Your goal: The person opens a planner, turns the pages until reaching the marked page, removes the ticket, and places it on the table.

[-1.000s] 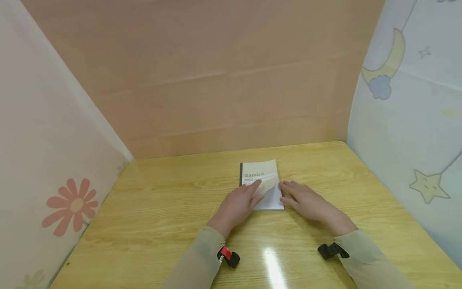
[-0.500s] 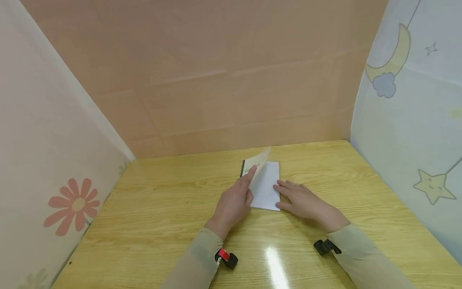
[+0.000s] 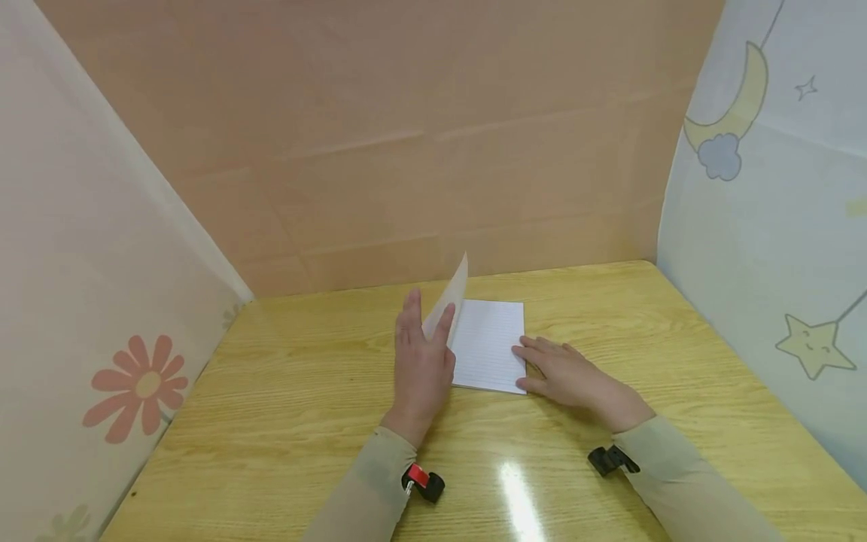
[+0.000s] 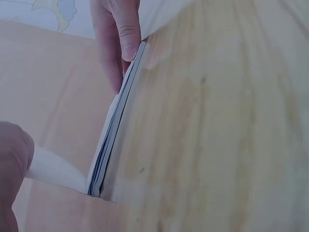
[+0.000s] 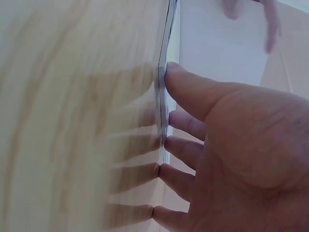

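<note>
Just below the centre of the head view, a lined notebook point(image 3: 491, 346) lies open on a wooden worktop point(image 3: 271, 384), its leaf point(image 3: 457, 282) raised against the extended fingers of a left hand point(image 3: 421, 369). A right hand point(image 3: 572, 380), fingers outstretched rather than gripping, rests against the notebook's right edge.

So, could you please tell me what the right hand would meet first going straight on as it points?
Crossing the lined page at its fingers, the right hand would probably meet the raised leaf first; depth is unclear.
</note>
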Available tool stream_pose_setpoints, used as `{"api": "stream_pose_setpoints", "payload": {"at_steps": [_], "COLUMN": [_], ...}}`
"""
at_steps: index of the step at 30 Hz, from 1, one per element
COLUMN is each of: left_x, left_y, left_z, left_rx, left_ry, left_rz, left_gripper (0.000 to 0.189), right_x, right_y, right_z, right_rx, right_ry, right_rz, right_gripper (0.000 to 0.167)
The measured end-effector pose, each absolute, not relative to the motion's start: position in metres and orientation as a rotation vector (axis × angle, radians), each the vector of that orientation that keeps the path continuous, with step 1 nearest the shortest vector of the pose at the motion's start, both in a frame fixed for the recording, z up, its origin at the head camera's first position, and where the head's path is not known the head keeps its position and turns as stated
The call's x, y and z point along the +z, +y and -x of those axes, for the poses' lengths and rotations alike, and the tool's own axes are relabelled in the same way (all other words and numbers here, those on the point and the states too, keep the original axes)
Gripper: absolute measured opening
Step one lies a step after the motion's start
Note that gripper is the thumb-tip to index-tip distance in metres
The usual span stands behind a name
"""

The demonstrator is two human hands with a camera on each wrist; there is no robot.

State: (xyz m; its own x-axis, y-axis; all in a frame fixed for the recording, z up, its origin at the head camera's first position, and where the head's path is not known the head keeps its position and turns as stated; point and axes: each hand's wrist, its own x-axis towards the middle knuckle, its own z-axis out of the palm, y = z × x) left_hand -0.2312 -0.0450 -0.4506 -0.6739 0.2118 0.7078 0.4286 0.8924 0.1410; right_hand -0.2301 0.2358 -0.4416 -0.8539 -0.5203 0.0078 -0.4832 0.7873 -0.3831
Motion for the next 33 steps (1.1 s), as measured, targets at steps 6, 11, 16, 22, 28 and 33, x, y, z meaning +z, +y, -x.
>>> {"api": "stream_pose_setpoints", "payload": {"at_steps": [6,11,16,22,28,33], "left_x": [-0.450,-0.446,-0.442,-0.451,-0.459,-0.462], "left_y": [-0.052,-0.057,-0.056,-0.049,-0.040,-0.035], "left_z": [0.232,0.230,0.231,0.236,0.237,0.236], "left_rx": [-0.208,-0.118,0.006,-0.224,-0.308,-0.317], "left_ry": [-2.260,-2.278,-2.401,-2.526,-2.679,-2.884], "left_rz": [0.336,0.292,0.431,0.719,0.654,0.587], "left_gripper": [0.091,0.095,0.071,0.034,0.041,0.062], "right_x": [-0.435,-0.436,-0.443,-0.432,-0.429,-0.431], "right_y": [0.234,0.235,0.240,0.235,0.229,0.228], "right_z": [0.226,0.226,0.229,0.223,0.222,0.224], "right_rx": [-0.576,-0.556,-0.542,-0.542,-0.502,-0.509], "right_ry": [2.872,2.882,2.902,2.889,2.901,2.900], "right_rz": [0.806,0.819,0.799,0.793,0.792,0.807], "right_gripper": [0.068,0.069,0.070,0.067,0.066,0.065]}}
